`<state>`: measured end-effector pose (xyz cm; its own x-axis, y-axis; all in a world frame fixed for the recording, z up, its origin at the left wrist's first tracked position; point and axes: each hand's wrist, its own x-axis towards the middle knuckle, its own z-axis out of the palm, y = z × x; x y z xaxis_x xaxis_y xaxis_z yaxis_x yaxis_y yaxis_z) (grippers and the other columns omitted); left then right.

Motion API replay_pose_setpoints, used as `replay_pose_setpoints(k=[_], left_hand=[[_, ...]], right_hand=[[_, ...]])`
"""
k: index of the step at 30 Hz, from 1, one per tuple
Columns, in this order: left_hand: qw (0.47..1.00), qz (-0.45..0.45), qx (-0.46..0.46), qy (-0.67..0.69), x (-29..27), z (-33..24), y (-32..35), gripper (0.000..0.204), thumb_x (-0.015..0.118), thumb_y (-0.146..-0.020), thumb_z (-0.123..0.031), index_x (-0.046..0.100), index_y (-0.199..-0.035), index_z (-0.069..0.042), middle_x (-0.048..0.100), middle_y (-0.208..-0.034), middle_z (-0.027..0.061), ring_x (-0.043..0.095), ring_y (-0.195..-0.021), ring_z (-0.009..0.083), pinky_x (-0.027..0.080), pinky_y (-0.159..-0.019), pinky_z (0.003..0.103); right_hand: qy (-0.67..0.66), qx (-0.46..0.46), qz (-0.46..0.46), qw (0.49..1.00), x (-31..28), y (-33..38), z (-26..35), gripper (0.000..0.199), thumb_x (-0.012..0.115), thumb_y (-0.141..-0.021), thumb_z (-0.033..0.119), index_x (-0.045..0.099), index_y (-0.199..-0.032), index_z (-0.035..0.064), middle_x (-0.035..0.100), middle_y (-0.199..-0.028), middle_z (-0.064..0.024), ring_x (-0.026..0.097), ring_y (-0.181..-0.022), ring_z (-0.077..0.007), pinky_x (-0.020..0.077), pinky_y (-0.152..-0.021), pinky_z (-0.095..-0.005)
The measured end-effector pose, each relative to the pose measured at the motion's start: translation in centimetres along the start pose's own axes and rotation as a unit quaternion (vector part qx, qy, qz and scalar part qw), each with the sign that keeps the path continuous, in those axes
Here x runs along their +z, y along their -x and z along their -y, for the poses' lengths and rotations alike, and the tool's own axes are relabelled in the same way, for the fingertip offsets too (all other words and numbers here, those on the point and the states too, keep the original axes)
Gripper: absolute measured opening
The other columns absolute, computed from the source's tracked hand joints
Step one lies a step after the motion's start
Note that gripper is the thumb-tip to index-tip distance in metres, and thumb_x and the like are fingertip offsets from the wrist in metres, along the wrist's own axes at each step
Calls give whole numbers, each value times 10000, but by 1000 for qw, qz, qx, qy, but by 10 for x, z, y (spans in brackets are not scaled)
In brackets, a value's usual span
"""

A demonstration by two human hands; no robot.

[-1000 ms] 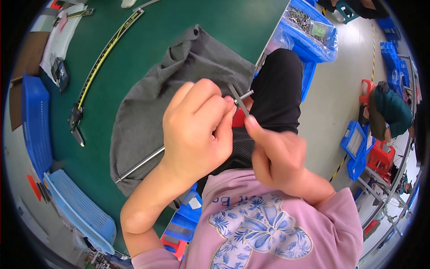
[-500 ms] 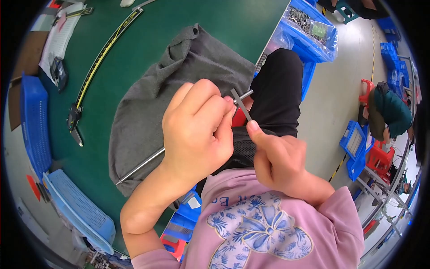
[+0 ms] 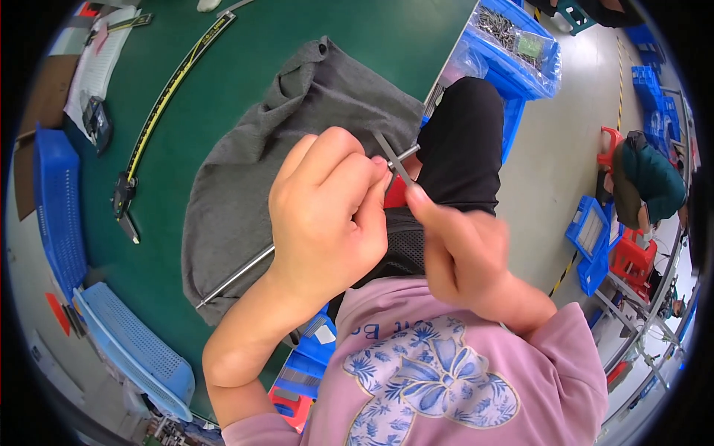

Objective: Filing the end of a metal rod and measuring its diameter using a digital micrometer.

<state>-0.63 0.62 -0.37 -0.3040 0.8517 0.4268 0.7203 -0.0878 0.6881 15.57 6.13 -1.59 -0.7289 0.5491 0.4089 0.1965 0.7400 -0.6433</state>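
Observation:
My left hand (image 3: pixel 327 212) is closed around a thin, shiny metal rod (image 3: pixel 238 275). The rod's long end slants down to the left over a grey cloth (image 3: pixel 230 193), and its short end sticks out past my fingertips. In my right hand (image 3: pixel 465 249) a narrow, flat grey file (image 3: pixel 387 151) is pinched between thumb and fingers. It crosses the rod's short end close to my left fingertips, apparently touching it. My right hand is slightly blurred. The cloth lies crumpled on the green table (image 3: pixel 163 171).
A caliper (image 3: pixel 125 195) lies left of the cloth. Blue baskets (image 3: pixel 134 342) line the table's left edge. At the upper right, a blue bin (image 3: pixel 513 44) holds many small metal parts. Farther right, another person (image 3: pixel 651 178) bends near red stools (image 3: pixel 632 256) and blue crates.
My right hand has slid the file up and to the left across the rod, so more of it reaches past. My left hand and the rod have barely moved.

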Motion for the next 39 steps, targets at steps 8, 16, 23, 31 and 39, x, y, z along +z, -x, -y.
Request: replay_pose_setpoints(k=[8, 16, 23, 31, 39], left_hand=[[1000, -5, 1, 2, 2, 0, 1, 140, 636, -634, 71, 524, -652, -13, 456, -668, 80, 447, -577, 255, 355, -494, 351], [1000, 0, 1, -1, 3, 0, -1, 143, 633, -632, 72, 519, -653, -11, 456, -667, 79, 447, -577, 259, 355, -497, 349], [1000, 14, 4, -9, -1, -3, -3, 129, 628, -630, 64, 529, -669, -10, 465, -678, 85, 460, -594, 269, 364, -517, 358], [999, 29, -18, 0, -1, -6, 1, 104, 619, -627, 56, 550, -679, -1, 472, -718, 93, 467, -639, 274, 393, -558, 367], [1000, 21, -13, -8, -1, -4, -1, 109, 630, -635, 49, 543, -673, -7, 464, -707, 86, 460, -625, 270, 387, -550, 367]], right_hand=[[-39, 8, -1, 999, 1, -4, 1, 416, 503, -636, -141, 603, -1033, -66, 552, -581, -85, 500, -413, -163, 368, -409, -248], [-57, 10, -16, 998, 5, -5, -2, 430, 492, -629, -153, 605, -1037, -76, 567, -603, -80, 497, -422, -150, 377, -429, -228], [-57, 3, -22, 998, 8, -17, -6, 425, 545, -614, -74, 617, -1031, -29, 552, -576, -53, 531, -419, -184, 423, -413, -290], [-20, 12, -18, 1000, 6, -14, -3, 411, 538, -600, -88, 639, -993, -23, 535, -534, -66, 515, -398, -183, 412, -410, -280], [-37, 22, -15, 999, 10, -21, -5, 386, 550, -620, -73, 641, -991, -15, 533, -528, -53, 522, -402, -188, 404, -408, -282]])
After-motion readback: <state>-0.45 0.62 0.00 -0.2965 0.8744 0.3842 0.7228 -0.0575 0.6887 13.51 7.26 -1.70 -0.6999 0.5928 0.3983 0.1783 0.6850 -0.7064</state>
